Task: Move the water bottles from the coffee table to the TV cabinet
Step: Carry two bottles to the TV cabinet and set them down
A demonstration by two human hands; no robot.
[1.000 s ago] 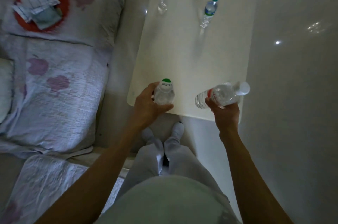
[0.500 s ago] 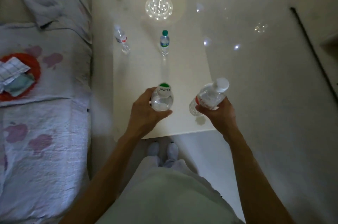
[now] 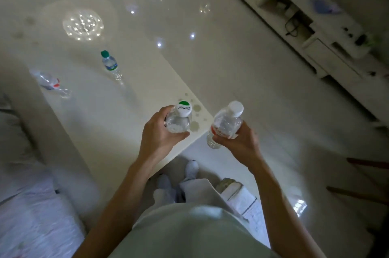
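Observation:
My left hand (image 3: pixel 160 137) grips a clear bottle with a green-and-white cap (image 3: pixel 179 120) above the near corner of the white coffee table (image 3: pixel 109 114). My right hand (image 3: pixel 240 142) grips a white-capped bottle with a red label (image 3: pixel 226 124), held tilted over the floor just right of the table. Two more bottles stand on the table farther away: a green-capped one with a blue label (image 3: pixel 109 63) and a clear one with a red label (image 3: pixel 49 82) near the left edge. The white TV cabinet (image 3: pixel 328 47) runs along the upper right.
A sofa with a pale patterned cover (image 3: pixel 31 205) lies at the left beside the table. Glossy white floor (image 3: pixel 242 64) separates table and cabinet. Cables hang in an open cabinet niche (image 3: pixel 294 20). Dark wooden legs (image 3: pixel 362 177) stick in at the right edge. My feet stand at the table's near end.
The view has swung to the right, bringing the TV cabinet into sight. Both hands still hold their bottles, now raised off the table's near corner.

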